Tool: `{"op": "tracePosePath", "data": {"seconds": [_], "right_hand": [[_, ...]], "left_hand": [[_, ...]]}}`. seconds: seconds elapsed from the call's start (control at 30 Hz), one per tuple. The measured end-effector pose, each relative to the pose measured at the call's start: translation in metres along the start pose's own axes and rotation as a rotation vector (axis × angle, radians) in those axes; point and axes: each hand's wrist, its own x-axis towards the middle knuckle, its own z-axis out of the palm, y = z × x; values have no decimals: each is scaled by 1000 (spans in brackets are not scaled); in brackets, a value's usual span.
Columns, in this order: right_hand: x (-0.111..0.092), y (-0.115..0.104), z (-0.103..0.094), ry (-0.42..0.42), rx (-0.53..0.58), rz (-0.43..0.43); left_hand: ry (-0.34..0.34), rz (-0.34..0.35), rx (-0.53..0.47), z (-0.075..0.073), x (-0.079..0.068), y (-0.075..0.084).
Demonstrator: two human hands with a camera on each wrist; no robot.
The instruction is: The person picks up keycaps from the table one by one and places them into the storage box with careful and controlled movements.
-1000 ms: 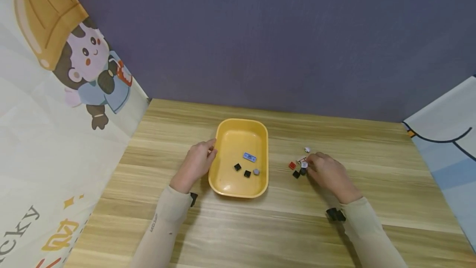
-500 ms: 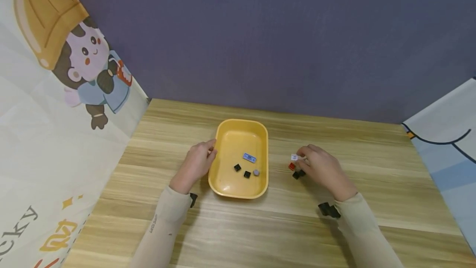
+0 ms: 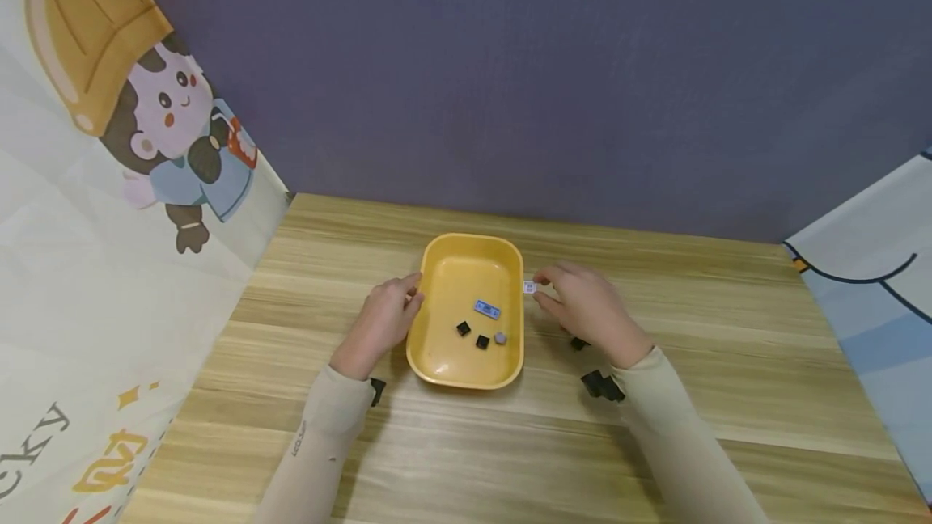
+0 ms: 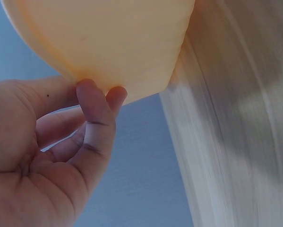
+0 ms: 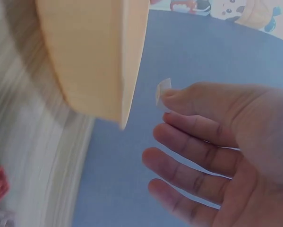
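A small white piece (image 3: 529, 287) is just beside the right edge of the yellow tray (image 3: 459, 277), pinched by the right hand (image 3: 588, 310). The left hand (image 3: 380, 320) touches the tray's left edge; I can't tell if it pinches. A blue piece (image 3: 487, 310) lies inside.

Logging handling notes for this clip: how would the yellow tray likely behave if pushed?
The yellow tray would probably slide rather than tip, since it sits low and broad on the wooden tabletop. Its thin, smooth walls hold their shape, suggesting something light and fairly stiff. The blue piece lying inside might shift under a sudden shove.
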Motion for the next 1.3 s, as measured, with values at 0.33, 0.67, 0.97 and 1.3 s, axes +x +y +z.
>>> {"op": "tracePosePath", "data": {"seconds": [0.33, 0.67, 0.97, 1.3], "right_hand": [[27, -34, 5, -13, 8, -62], [29, -45, 13, -40, 39, -91], [27, -44, 18, -38, 38, -82], [22, -37, 17, -26, 28, -60]], "left_hand": [[-4, -8, -5, -1, -1, 0], [-5, -11, 0, -1, -1, 1], [-8, -11, 2, -1, 0, 0], [-17, -24, -2, 0, 0, -1]]}}
